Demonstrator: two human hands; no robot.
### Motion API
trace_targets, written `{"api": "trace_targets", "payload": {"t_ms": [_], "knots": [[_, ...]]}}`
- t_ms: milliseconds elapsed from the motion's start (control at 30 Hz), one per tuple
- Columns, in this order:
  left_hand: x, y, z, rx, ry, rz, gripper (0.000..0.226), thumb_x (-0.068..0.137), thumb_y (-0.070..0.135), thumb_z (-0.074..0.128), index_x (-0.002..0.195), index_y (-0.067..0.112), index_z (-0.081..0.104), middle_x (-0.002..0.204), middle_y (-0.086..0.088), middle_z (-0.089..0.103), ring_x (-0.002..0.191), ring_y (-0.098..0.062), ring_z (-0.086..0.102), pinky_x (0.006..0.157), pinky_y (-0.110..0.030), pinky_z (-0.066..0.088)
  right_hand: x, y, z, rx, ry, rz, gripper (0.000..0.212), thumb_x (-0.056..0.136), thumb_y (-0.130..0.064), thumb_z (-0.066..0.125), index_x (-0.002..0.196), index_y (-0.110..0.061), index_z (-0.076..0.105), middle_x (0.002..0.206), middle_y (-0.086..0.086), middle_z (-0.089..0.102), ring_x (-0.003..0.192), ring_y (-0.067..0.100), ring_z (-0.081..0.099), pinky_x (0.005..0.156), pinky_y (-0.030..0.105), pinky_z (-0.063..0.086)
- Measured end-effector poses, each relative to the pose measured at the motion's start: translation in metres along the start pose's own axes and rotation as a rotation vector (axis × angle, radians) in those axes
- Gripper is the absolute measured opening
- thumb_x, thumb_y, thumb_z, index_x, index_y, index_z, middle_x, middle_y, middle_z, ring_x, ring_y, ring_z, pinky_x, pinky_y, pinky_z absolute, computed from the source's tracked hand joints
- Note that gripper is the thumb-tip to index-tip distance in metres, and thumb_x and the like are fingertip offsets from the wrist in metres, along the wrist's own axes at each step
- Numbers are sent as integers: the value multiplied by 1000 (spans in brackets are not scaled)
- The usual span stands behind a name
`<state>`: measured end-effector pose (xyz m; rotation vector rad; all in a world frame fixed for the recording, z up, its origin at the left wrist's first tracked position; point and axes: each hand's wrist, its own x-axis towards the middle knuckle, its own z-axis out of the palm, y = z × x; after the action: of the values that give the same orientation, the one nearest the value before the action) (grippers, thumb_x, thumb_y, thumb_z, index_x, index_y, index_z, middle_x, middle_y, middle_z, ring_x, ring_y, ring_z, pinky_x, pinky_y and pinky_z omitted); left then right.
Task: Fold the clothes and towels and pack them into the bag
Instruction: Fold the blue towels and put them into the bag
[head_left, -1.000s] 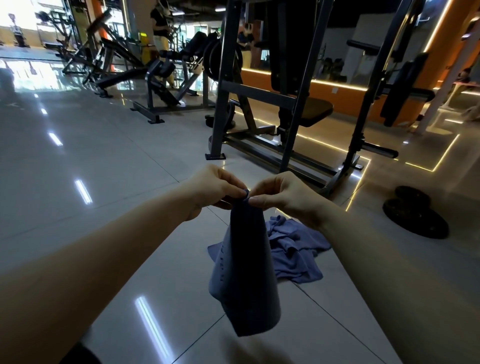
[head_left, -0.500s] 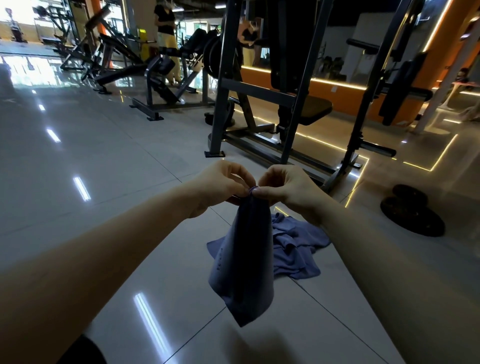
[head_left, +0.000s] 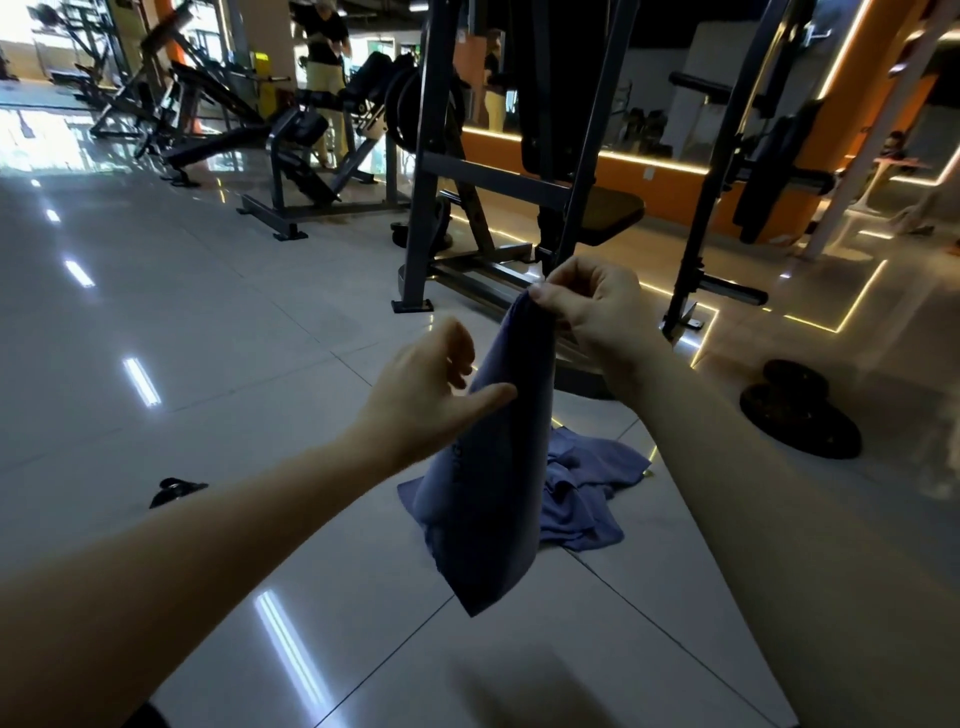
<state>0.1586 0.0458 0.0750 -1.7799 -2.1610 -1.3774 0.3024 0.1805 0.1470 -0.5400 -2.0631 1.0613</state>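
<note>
Glossy grey floor tiles (head_left: 208, 364) of a gym, streaked with reflected ceiling lights, spread beneath a blue towel (head_left: 493, 493) held up in mid-air in front of the person wearing the camera. The towel hangs in a narrow, folded drape, widening downward to a loose lower corner that is clear of the floor. The right hand (head_left: 597, 306) pinches its top corner between thumb and curled fingers, carrying the towel's weight. The left hand (head_left: 426, 395) sits lower, at the towel's left edge, its thumb (head_left: 496, 394) laid straight across the front of the fabric and its fingers loosely bent beside the edge; whether those fingers actually close on the towel cannot be told. Both bare forearms reach in from the bottom of the view.

Just behind the hanging towel, a second blue cloth (head_left: 587, 493) lies crumpled on the tiles. Two dark weight plates (head_left: 800, 415) lie overlapping on the floor to the right, well apart from it. A small black object (head_left: 176, 488) sits on the tiles to the left. Beyond the hands stands a dark steel rack (head_left: 421, 208) with a padded seat (head_left: 608, 208). Farther back are more exercise machines, an orange wall (head_left: 649, 171) edged with light strips, and a person (head_left: 324, 78) in a dark top and pale trousers.
</note>
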Motion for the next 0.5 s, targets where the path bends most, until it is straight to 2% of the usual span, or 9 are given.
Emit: {"api": "trace_targets", "payload": {"t_ms": [100,233,300,400,500], "knots": [[-9,1,12,120,93,159,34,89,50,67,85,22,49,76,7,51,67,-11,51,58,-30,49,6,-5,-4,-48,122,-41,5,96,-20,64,95,-16,62,95,2,63,88,11,63,73,21,52],[-19,0,34,40,-22,157,23,91,45,59,80,25,54,75,11,53,68,-9,53,63,-41,52,13,-11,-10,-106,279,-88,12,94,-23,68,95,-11,66,89,3,65,84,10,62,73,23,51],[-23,2,46,31,-125,96,28,88,55,60,85,27,58,81,12,57,73,-7,57,68,-39,55,14,-15,-16,-111,328,-106,12,93,-22,69,93,-10,67,87,3,65,81,9,62,74,22,52],[-27,7,63,42,-236,-109,46,77,70,68,100,33,56,95,15,56,82,-4,57,69,-26,52,15,-19,-28,-60,371,-118,8,92,-20,71,87,-15,67,85,-2,67,80,3,65,76,19,54],[-28,12,77,16,-196,-270,64,70,72,75,114,33,47,100,17,51,87,-5,56,70,-25,49,17,-20,-41,12,400,-117,8,91,-18,72,85,-18,67,87,-1,70,86,11,69,81,30,59]]}}
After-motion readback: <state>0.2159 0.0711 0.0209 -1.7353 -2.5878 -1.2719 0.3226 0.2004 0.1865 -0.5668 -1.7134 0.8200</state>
